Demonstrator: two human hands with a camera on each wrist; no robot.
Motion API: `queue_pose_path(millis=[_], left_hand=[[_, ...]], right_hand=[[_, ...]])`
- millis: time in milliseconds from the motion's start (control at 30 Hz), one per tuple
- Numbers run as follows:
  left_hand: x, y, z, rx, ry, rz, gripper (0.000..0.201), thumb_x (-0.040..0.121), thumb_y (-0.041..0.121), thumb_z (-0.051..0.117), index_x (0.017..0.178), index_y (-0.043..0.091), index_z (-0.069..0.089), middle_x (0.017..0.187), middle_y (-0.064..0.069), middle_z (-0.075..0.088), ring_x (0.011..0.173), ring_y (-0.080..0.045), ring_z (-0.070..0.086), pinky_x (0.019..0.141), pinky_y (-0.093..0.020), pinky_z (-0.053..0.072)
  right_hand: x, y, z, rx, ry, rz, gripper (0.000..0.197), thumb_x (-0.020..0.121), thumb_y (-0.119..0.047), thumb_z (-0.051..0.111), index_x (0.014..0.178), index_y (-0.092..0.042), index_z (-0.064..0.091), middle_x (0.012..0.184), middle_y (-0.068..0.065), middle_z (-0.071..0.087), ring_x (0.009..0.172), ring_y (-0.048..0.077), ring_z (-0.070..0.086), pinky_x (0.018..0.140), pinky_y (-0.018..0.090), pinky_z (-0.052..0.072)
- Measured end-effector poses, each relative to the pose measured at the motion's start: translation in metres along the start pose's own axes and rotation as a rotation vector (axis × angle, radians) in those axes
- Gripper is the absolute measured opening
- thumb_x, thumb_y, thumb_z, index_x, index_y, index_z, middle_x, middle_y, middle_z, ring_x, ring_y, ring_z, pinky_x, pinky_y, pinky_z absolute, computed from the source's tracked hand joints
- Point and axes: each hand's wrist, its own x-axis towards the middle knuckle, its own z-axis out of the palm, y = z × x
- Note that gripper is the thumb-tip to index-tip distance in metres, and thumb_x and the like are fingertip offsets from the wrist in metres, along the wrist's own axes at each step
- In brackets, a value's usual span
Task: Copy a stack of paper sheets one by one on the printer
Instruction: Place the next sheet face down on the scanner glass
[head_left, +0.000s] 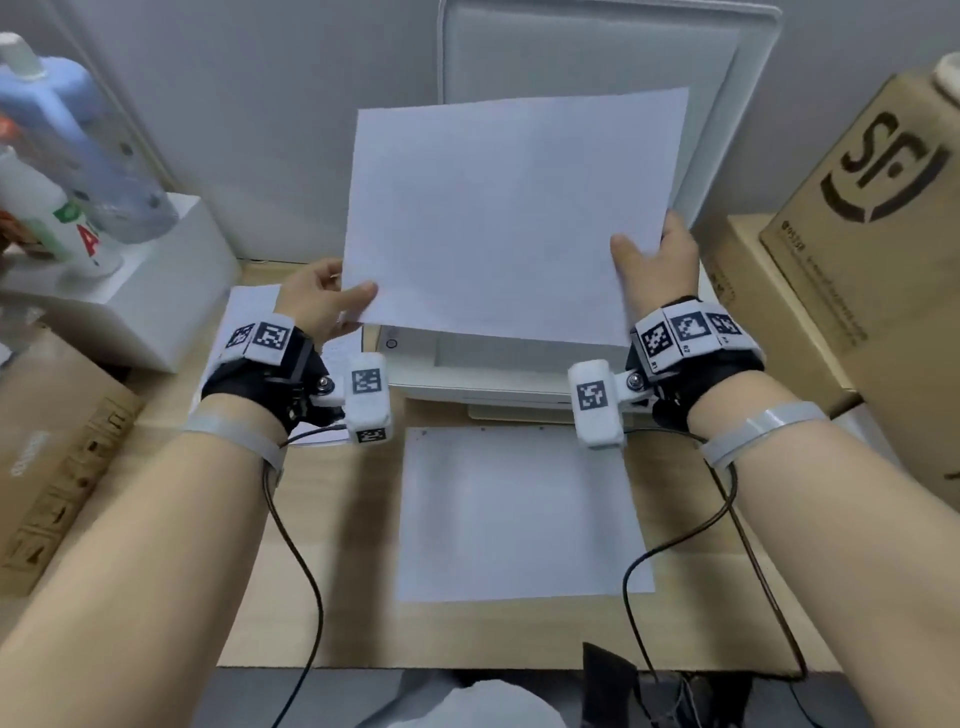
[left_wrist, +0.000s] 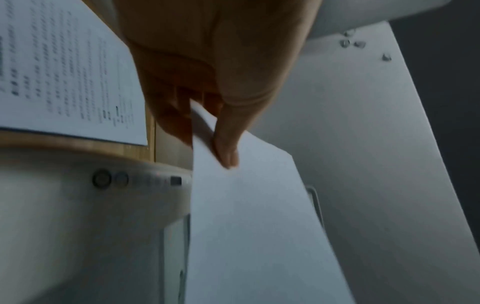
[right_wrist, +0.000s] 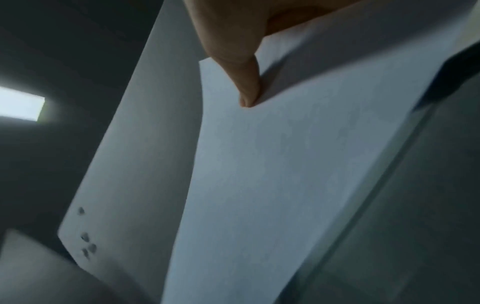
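wooden tabletop (head_left: 337, 571): our left hand (head_left: 317, 301) and right hand (head_left: 657, 260) pinch the sheet (head_left: 509, 218) over the open printer (head_left: 415, 374); its limp far edge could land skewed.

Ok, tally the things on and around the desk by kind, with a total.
Paper sheets or piles: 3, the held sheet, the pile in front of the printer, the printed pages at left
Printers: 1
Cardboard boxes: 3
Bottles: 2
Total: 9
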Motion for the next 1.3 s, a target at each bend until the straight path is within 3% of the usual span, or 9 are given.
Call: queue_pose_path(millis=[200, 367, 533, 633, 700, 800, 900, 1067, 1300], left_hand=[[-0.001, -0.003, 0.049, 0.097, 0.033, 0.010, 0.039, 0.083, 0.011, 0.072, 0.119, 0.005, 0.059, 0.101, -0.005, 0.064, 0.074, -0.011, 0.062, 0.055, -0.015, 0.054], [-0.005, -0.016, 0.073, 0.195, 0.062, -0.031, 0.044, 0.079, 0.011, 0.076, 0.119, 0.004, 0.058, 0.091, -0.005, 0.061, 0.069, -0.013, 0.061, 0.057, -0.022, 0.057], [-0.011, -0.013, 0.089, 0.398, 0.050, -0.014, 0.048, 0.077, 0.010, 0.077, 0.118, 0.009, 0.053, 0.080, 0.000, 0.050, 0.061, -0.011, 0.054, 0.048, -0.022, 0.054], [-0.009, -0.012, 0.090, 0.601, 0.023, 0.022, 0.066, 0.073, 0.021, 0.081, 0.131, 0.013, 0.049, 0.100, -0.006, 0.059, 0.092, -0.024, 0.062, 0.084, -0.037, 0.054], [-0.008, -0.011, 0.088, 0.715, -0.010, 0.057, 0.069, 0.075, 0.025, 0.079, 0.136, 0.013, 0.049, 0.112, -0.008, 0.065, 0.108, -0.024, 0.059, 0.096, -0.031, 0.045], [-0.008, -0.012, 0.085, 0.810, -0.033, 0.085, 0.063, 0.078, 0.026, 0.077, 0.134, 0.013, 0.052, 0.125, -0.008, 0.060, 0.116, -0.024, 0.055, 0.098, -0.029, 0.039], [-0.008, -0.016, 0.081, 1.001, 0.014, 0.081, 0.059, 0.076, 0.033, 0.077, 0.131, 0.028, 0.055, 0.142, -0.007, 0.040, 0.131, -0.027, 0.038, 0.107, -0.043, 0.032], [-0.009, -0.020, 0.076, 1.144, -0.060, 0.027, 0.052, 0.082, 0.044, 0.069, 0.130, 0.046, 0.050, 0.157, 0.002, 0.013, 0.143, -0.027, 0.010, 0.111, -0.052, 0.016], [-0.004, -0.022, 0.074, 1.164, -0.093, 0.014, 0.054, 0.081, 0.048, 0.068, 0.131, 0.050, 0.047, 0.160, 0.003, 0.003, 0.145, -0.028, 0.004, 0.112, -0.056, 0.011]], right_hand=[[-0.002, 0.027, -0.038, -0.188, -0.086, 0.114, 0.082, 0.081, -0.001, 0.057, 0.149, -0.020, 0.014, 0.135, -0.002, 0.048, 0.121, 0.015, 0.049, 0.103, 0.030, 0.041], [-0.001, 0.050, -0.056, -0.428, -0.140, 0.246, 0.080, 0.085, -0.009, 0.059, 0.150, -0.021, 0.015, 0.147, 0.006, 0.024, 0.126, 0.020, 0.041, 0.086, 0.018, 0.032], [-0.001, 0.070, -0.064, -0.553, -0.192, 0.252, 0.064, 0.085, -0.007, 0.060, 0.143, -0.016, 0.034, 0.143, 0.007, 0.024, 0.101, 0.016, 0.044, 0.082, 0.013, 0.032], [-0.001, 0.078, -0.066, -0.611, -0.171, 0.224, 0.056, 0.085, -0.007, 0.058, 0.138, -0.014, 0.041, 0.143, 0.006, 0.027, 0.111, 0.022, 0.048, 0.093, 0.020, 0.034], [-0.001, 0.082, -0.068, -0.717, -0.140, 0.215, 0.052, 0.086, -0.013, 0.056, 0.137, -0.017, 0.043, 0.145, 0.003, 0.029, 0.123, 0.026, 0.043, 0.104, 0.031, 0.031], [0.000, 0.087, -0.076, -0.869, -0.183, 0.263, 0.053, 0.085, -0.029, 0.057, 0.137, -0.030, 0.043, 0.153, -0.001, 0.018, 0.140, 0.025, 0.016, 0.113, 0.042, 0.017], [0.003, 0.092, -0.083, -0.910, -0.295, 0.365, 0.058, 0.085, -0.039, 0.059, 0.139, -0.039, 0.039, 0.158, -0.004, 0.001, 0.144, 0.026, -0.007, 0.115, 0.051, 0.008], [0.007, 0.100, -0.084, -0.904, -0.298, 0.368, 0.058, 0.085, -0.044, 0.059, 0.139, -0.043, 0.038, 0.157, -0.005, 0.000, 0.143, 0.027, -0.009, 0.114, 0.053, 0.012], [0.007, 0.105, -0.085, -0.927, -0.290, 0.361, 0.058, 0.084, -0.048, 0.058, 0.138, -0.044, 0.037, 0.156, -0.004, 0.002, 0.142, 0.028, -0.003, 0.113, 0.053, 0.015]])
